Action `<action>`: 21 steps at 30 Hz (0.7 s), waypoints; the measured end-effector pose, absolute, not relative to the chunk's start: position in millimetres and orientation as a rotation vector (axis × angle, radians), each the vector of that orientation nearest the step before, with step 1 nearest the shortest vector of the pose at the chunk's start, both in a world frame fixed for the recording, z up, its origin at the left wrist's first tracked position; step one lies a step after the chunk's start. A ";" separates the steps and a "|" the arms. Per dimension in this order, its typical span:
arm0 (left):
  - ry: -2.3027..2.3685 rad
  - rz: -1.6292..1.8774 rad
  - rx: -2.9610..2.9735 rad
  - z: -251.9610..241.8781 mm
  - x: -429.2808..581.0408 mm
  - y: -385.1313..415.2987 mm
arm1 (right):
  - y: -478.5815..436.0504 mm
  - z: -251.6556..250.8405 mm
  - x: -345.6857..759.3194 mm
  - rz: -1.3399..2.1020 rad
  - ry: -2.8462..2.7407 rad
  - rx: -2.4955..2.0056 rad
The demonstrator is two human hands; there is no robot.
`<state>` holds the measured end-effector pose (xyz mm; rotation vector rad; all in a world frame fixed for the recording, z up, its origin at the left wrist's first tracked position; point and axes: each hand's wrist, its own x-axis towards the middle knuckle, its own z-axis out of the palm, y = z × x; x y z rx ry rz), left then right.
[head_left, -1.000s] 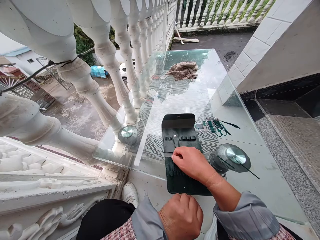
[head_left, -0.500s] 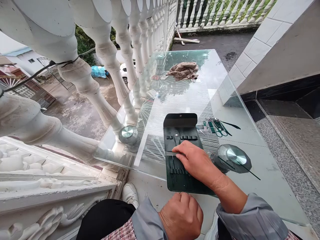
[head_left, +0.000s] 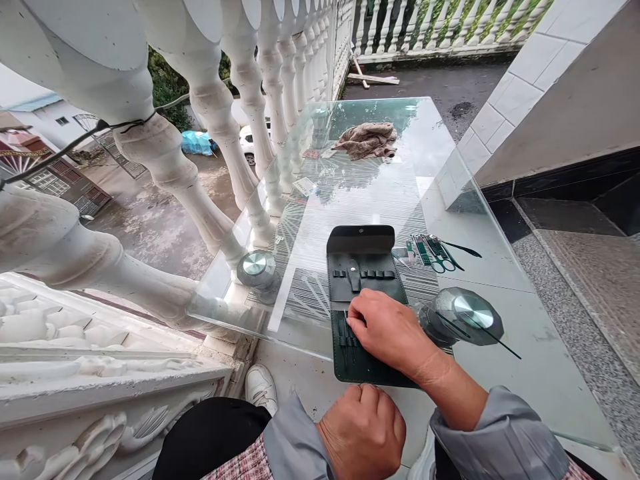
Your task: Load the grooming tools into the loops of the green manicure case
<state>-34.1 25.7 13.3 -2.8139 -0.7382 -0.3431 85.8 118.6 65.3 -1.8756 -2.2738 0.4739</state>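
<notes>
A dark green tool case [head_left: 363, 280] lies open on the glass table [head_left: 380, 187], flap away from me. My right hand [head_left: 395, 330] rests on its lower half, fingers curled down and pinched at thin tools slotted in the elastic loops; what the fingertips hold is too small to make out. My left hand [head_left: 363, 430] sits in a fist below the table's near edge, over my lap, nothing visible in it. Green-handled scissors and small tools [head_left: 433, 253] lie on the glass right of the case.
A brown cloth [head_left: 367, 140] lies at the table's far end. Round metal table mounts sit at the left [head_left: 256, 267] and right [head_left: 467, 313]. White balusters [head_left: 220, 127] line the left side; a tiled wall [head_left: 550, 80] stands at the right.
My right hand slid up the case, then came back down slightly, its fingers curling onto the slotted tools. The left fist stayed still.
</notes>
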 end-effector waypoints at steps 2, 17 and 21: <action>-0.735 -0.341 -2.816 13.7 -34.0 25.7 | 118.2 64.7 86.0 0.475 -2.285 -1.829; -0.747 -0.406 -2.791 13.5 -35.5 26.6 | 124.4 50.4 104.4 0.303 -2.473 -1.293; -0.756 -0.397 -2.790 11.4 -35.3 27.5 | 124.9 48.0 108.6 0.290 -2.492 -1.189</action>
